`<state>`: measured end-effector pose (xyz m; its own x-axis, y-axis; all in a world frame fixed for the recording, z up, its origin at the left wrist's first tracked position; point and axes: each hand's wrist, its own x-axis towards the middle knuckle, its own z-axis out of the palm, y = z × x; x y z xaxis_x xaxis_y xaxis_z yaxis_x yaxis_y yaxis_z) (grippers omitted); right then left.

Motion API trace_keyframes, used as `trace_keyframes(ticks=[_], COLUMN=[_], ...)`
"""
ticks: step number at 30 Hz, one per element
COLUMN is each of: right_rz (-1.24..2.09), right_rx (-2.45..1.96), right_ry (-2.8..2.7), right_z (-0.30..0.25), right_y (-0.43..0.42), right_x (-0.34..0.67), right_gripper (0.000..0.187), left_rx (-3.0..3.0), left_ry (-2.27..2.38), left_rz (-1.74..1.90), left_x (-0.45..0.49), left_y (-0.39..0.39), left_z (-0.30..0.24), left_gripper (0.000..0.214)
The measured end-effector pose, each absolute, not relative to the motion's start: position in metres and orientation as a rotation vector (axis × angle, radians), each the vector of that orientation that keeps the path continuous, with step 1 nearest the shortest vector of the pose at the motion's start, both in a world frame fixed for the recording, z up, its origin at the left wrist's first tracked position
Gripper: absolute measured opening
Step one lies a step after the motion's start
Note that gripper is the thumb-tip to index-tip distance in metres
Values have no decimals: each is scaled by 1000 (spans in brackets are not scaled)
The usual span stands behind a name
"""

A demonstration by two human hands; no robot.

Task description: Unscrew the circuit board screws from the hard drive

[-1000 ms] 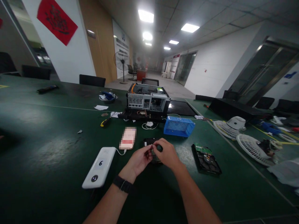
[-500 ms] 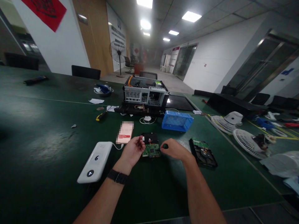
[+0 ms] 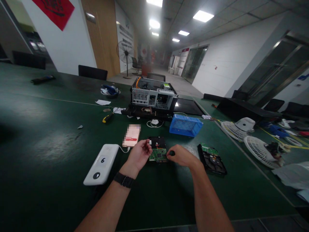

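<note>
Drive (image 3: 158,154) lies between left hand (image 3: 140,154), loosely curled at its left edge, hold unclear, and right hand (image 3: 180,155), pinching dark tool (image 3: 172,153) beside right edge.

We see a dim room (image 3: 180,83) lit from above by blown-out rectangular white ceiling panels (image 3: 203,16). A pale glare spreads on the left of the smooth dark green tabletop (image 3: 55,141), whose near part sinks into shadow. Haze softens the room's far end. Wide-angle distortion slants the tall metal-framed glass door (image 3: 267,69) at right, and pixelation covers the pink rectangular phone (image 3: 131,133).
</note>
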<state>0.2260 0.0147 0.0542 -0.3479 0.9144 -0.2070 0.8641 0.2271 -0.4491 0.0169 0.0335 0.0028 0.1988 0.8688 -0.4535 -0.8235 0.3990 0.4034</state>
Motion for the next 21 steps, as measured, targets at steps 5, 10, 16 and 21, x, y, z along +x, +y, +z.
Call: trace_keyframes(ticks=[5,10,16,21], right_rz=[784,701,666,651], right_rx=[-1738,-1699,-1804,-1824], right_ry=[-2384,-2376,-2368,-2367], right_z=[53,50,50,50], right_y=[15,17,18,18], right_x=[227,230,229,228], right_gripper=[20,20,18,20], left_rx=[67,68,66,59], left_ry=[688,677,676,682], left_rz=[1185,1188,1180,1186], left_x=[17,17,17,18], left_y=[34,35,34,33], left_z=[2,0,1,3], left_gripper=[8,9,8,8])
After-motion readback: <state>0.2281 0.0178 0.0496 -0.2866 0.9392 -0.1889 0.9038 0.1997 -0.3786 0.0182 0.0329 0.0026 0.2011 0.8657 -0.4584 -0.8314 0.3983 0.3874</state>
